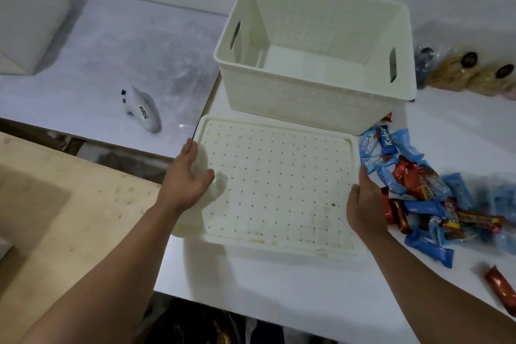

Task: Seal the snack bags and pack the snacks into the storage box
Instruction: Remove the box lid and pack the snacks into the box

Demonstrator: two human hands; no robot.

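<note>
A cream perforated storage box (315, 97) stands open and empty at the back of the white table. Its matching lid (276, 190) lies flat in front of it. My left hand (187, 176) grips the lid's left edge, thumb on top. My right hand (363, 204) holds the lid's right edge. A heap of blue and red wrapped snacks (424, 190) lies just right of the lid, touching my right hand. One red snack bar (501, 289) lies apart at the far right.
A small white handheld sealer (143, 113) lies on the plastic-covered surface to the left. Clear bags of tan snacks (469, 72) sit behind the box at right. A white block (28, 16) stands far left; a wooden board (69, 198) is near left.
</note>
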